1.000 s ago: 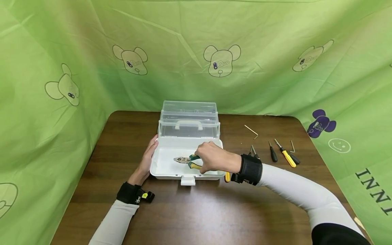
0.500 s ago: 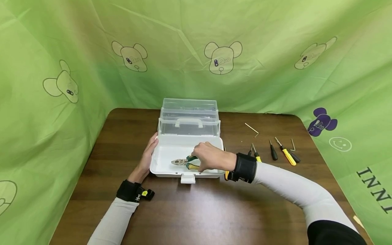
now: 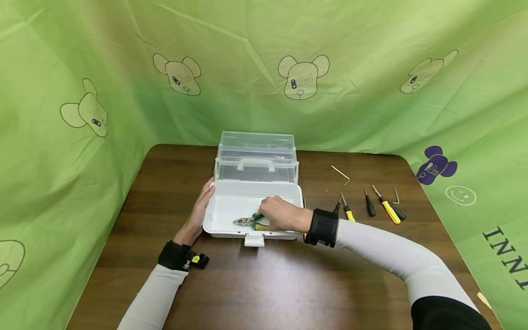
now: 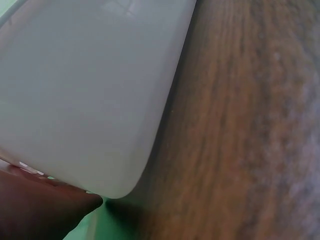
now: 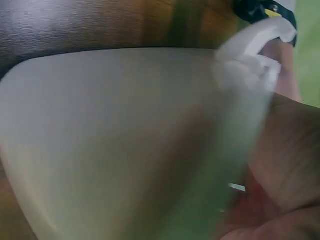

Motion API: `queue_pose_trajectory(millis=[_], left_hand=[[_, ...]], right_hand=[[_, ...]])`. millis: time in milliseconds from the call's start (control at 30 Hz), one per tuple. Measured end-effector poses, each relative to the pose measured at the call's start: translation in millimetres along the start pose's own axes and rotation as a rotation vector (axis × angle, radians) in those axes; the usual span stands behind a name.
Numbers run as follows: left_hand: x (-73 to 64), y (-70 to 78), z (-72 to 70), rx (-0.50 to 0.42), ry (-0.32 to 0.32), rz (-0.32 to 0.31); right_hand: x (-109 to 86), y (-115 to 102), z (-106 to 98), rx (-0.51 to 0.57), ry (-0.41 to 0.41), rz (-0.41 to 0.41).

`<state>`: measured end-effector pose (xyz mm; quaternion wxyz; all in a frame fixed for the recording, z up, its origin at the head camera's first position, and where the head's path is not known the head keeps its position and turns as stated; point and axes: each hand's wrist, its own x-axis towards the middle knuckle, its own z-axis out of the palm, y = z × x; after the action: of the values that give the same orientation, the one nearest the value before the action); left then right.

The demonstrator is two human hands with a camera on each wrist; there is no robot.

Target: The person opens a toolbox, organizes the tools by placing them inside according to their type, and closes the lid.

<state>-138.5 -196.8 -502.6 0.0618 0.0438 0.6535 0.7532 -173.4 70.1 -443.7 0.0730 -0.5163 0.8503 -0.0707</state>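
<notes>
A pair of pliers (image 3: 245,221) with green and yellow handles is in the white base of an open toolbox (image 3: 227,201), its metal nose pointing left. My right hand (image 3: 282,214) reaches over the box's right wall and grips the handles, hiding their ends. In the right wrist view, the box's wall hides the pliers, and part of my right hand (image 5: 287,165) shows beside it. At the box's back left corner, my left hand (image 3: 200,211) holds the side, with its thumb by the rim. The left wrist view shows a blurred finger (image 4: 45,205) against the wall.
Clear stacked trays (image 3: 255,158) with a handle stand raised behind the base, and a latch (image 3: 254,240) hangs in front. Right of the box lie a yellow-handled screwdriver (image 3: 391,212), a black-handled screwdriver (image 3: 370,206), an Allen key (image 3: 340,173) and several other tools. Green cloth (image 3: 247,105) surrounds the table.
My right hand has moved a little left and down with the pliers, deeper into the base. The view has shifted slightly. My left hand stays at the box's side.
</notes>
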Motion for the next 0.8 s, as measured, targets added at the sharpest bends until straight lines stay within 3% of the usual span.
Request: queue_pose_trajectory(millis=[200, 567, 800], left_hand=[[-0.2, 0.7, 0.1, 0.015, 0.002, -0.009], [0.2, -0.4, 0.0, 0.027, 0.008, -0.003], [-0.1, 0.5, 0.6, 0.018, 0.007, -0.001]], right_hand=[[0.9, 1, 9, 0.013, 0.029, 0.045], [-3.2, 1, 10, 0.013, 0.003, 0.091], [-4.5, -3, 0, 0.119, -0.031, 0.148]])
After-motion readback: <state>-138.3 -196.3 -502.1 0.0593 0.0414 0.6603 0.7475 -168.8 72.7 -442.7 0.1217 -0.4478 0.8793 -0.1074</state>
